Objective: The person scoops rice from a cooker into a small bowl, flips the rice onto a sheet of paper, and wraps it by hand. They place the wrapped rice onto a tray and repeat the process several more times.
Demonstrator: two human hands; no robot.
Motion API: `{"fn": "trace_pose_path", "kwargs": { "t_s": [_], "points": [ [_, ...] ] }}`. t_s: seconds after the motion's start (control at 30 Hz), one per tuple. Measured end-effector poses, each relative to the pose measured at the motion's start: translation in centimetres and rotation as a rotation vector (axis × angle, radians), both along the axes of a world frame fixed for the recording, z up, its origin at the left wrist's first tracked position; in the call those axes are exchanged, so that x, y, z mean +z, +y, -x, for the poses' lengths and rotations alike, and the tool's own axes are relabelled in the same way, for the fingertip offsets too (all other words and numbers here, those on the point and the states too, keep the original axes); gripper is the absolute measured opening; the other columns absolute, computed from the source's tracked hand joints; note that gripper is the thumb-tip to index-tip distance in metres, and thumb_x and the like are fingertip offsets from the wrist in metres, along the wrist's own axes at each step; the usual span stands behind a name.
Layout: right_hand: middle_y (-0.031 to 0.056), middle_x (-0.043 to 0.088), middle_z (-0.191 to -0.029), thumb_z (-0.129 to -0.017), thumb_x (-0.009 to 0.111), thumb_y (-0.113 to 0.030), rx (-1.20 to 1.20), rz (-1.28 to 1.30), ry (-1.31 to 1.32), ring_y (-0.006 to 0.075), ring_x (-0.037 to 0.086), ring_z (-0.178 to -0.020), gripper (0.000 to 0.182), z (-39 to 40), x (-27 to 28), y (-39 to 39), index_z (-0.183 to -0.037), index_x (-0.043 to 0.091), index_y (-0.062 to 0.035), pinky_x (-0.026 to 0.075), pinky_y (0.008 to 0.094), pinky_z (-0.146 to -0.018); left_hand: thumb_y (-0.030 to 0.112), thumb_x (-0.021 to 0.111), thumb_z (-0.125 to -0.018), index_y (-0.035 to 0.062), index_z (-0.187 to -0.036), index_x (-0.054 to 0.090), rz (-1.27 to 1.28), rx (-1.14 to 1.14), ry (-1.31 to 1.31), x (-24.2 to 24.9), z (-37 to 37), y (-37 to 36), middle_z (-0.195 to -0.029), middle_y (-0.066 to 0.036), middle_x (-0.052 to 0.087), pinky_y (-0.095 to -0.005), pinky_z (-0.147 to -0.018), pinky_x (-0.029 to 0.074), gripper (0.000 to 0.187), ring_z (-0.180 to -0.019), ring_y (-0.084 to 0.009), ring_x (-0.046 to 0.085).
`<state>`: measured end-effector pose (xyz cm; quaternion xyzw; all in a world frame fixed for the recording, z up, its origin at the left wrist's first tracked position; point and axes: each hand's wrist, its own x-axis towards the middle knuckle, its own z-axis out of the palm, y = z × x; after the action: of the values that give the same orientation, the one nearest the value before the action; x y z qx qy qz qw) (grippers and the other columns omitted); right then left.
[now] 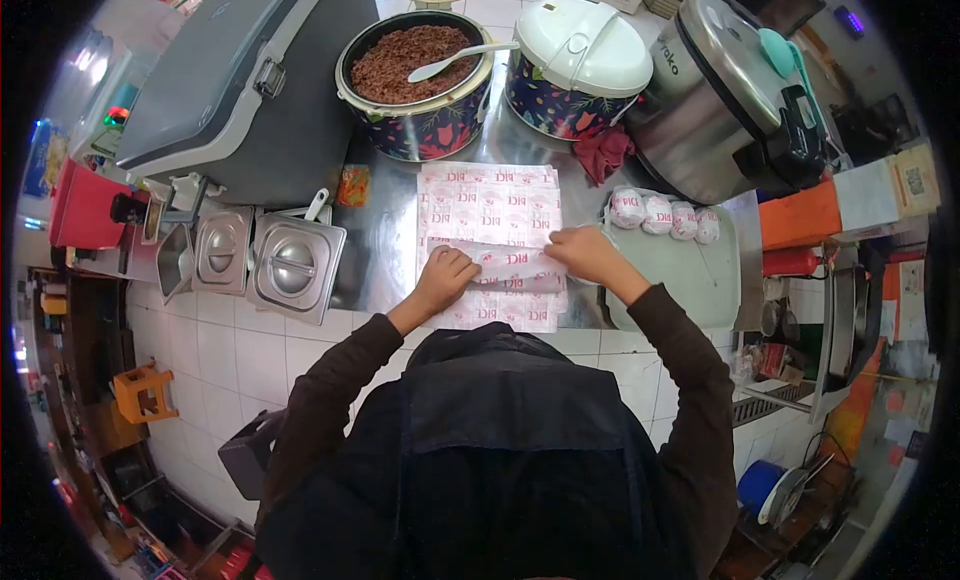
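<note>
Here both hands press on one long roll wrapped in white paper printed with pink logos (515, 268), which lies crosswise on the steel table (385, 250). The left hand (445, 277) curls over the roll's left end, fingers bent down onto the paper; the right hand (585, 255) clamps the right end the same way. Each grip is closed on the wrap, seemingly to keep the paper tight around whatever is inside, which is hidden.

Directly under the roll and reaching away from the hands lies a flat stack of the same pink-printed wrapping sheets (487, 208), spread so the roll sits on its near part. Just beyond the right hand, a pale grey tray (690, 275) carries a row of small finished paper-wrapped bundles (665, 216) along its far edge.

Farther out, past the sheets, stands an open flower-patterned pot of reddish-brown cooked rice (415, 65) with a white spoon (455, 58) resting in it, within easy reach. Beside it is a second flowered pot with a white lid (580, 50), then a large steel rice cooker (720, 90). Left of the left hand sit lidded square steel containers (290, 265).
</note>
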<state>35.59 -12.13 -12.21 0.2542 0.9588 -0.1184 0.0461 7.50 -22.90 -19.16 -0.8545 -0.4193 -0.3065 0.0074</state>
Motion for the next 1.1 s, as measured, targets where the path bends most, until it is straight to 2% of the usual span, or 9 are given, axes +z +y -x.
{"fn": "trace_pose_path", "kwargs": {
  "t_s": [0.07,0.23,0.37,0.57,0.83,0.9,1.0,1.07,1.1],
  "points": [
    [0.0113,0.058,-0.087,-0.065,0.071,-0.021,0.032,-0.092,-0.137,0.0278,0.058,-0.09,0.031,-0.6,0.0,-1.0,-0.091,0.061,-0.0088,0.047,0.0408,-0.074,0.011,0.059,-0.07,0.0112,-0.086,0.057,-0.015,-0.026,0.011,-0.1,0.3,-0.1,-0.08,-0.003,0.052,-0.0369,-0.081,0.041,0.016,-0.082,-0.0193,0.053],
    [0.0087,0.055,-0.091,-0.069,0.064,-0.016,-0.05,-0.093,0.311,0.0259,0.053,-0.097,0.028,5.8,4.7,-6.1,-0.095,0.058,-0.0078,0.046,0.0363,-0.073,0.012,0.057,-0.071,0.0114,-0.087,0.057,-0.048,-0.085,0.05,0.2,0.3,0.2,-0.081,-0.003,0.052,-0.0356,-0.08,0.041,0.016,-0.082,-0.0193,0.053],
    [0.0102,0.055,-0.094,-0.073,0.063,-0.017,-0.045,-0.059,0.311,0.0259,0.054,-0.097,0.032,4.5,-3.2,-7.1,-0.103,0.057,-0.0066,0.047,0.0371,-0.075,0.012,0.06,-0.07,0.009,-0.091,0.058,-0.023,-0.111,0.056,0.9,0.5,-0.1,-0.086,-0.004,0.056,-0.0366,-0.079,0.043,0.021,-0.085,-0.021,0.056],
    [0.0082,0.056,-0.082,-0.076,0.056,-0.008,0.037,-0.251,0.647,0.0264,0.056,-0.081,0.014,1.6,-8.0,-7.0,-0.089,0.059,-0.0064,0.045,0.038,-0.069,0.007,0.067,-0.071,0.0039,-0.097,0.06,0.221,-0.06,-0.202,-0.5,2.0,-2.7,-0.093,-0.007,0.061,-0.0405,-0.081,0.047,0.027,-0.094,-0.0246,0.058],
    [0.0171,0.064,-0.093,-0.086,0.048,-0.012,-0.408,0.216,0.505,0.035,0.06,-0.088,0.018,3.1,-7.4,-6.3,-0.093,0.063,-0.0037,0.047,0.0442,-0.077,0.003,0.063,-0.077,0.0048,-0.095,0.063,0.159,0.021,-0.193,-0.6,1.8,-1.2,-0.082,-0.009,0.061,-0.0369,-0.076,0.042,0.018,-0.082,-0.0252,0.057],
    [0.0168,0.065,-0.089,-0.084,0.049,-0.006,-0.482,0.273,0.466,0.0333,0.061,-0.084,0.019,3.4,-12.2,-5.7,-0.097,0.061,-0.0012,0.048,0.0433,-0.074,0.003,0.059,-0.08,0.0036,-0.099,0.064,0.323,0.045,-0.199,-0.9,2.2,-1.3,-0.083,-0.012,0.062,-0.0382,-0.075,0.041,0.019,-0.079,-0.0278,0.056],
    [0.0154,0.059,-0.082,-0.08,0.054,-0.013,-0.453,0.249,0.609,0.0331,0.057,-0.076,0.025,4.5,-10.7,-5.3,-0.1,0.053,0.0018,0.044,0.0468,-0.069,0.007,0.051,-0.086,-0.0012,-0.098,0.062,0.418,0.05,-0.122,0.0,2.1,-0.4,-0.087,-0.017,0.063,-0.042,-0.074,0.044,0.019,-0.082,-0.0342,0.058],
    [0.0183,0.058,-0.094,-0.074,0.059,-0.015,-0.484,0.144,0.308,0.0337,0.057,-0.082,0.034,6.1,-11.5,-3.3,-0.103,0.056,0.0036,0.045,0.0477,-0.072,0.011,0.063,-0.079,-0.0039,-0.095,0.056,0.543,0.179,-0.478,-6.2,3.6,1.7,-0.079,-0.018,0.062,-0.0396,-0.066,0.048,0.023,-0.072,-0.0311,0.061],
    [0.0199,0.057,-0.099,-0.071,0.062,-0.015,-0.561,0.073,0.256,0.0342,0.058,-0.086,0.034,6.9,-11.3,-3.1,-0.1,0.059,0.0036,0.046,0.0484,-0.073,0.014,0.075,-0.069,-0.0029,-0.091,0.054,0.889,0.262,-0.42,-3.5,3.8,3.4,-0.073,-0.016,0.061,-0.0391,-0.065,0.048,0.036,-0.067,-0.0294,0.06]
  ]
}}
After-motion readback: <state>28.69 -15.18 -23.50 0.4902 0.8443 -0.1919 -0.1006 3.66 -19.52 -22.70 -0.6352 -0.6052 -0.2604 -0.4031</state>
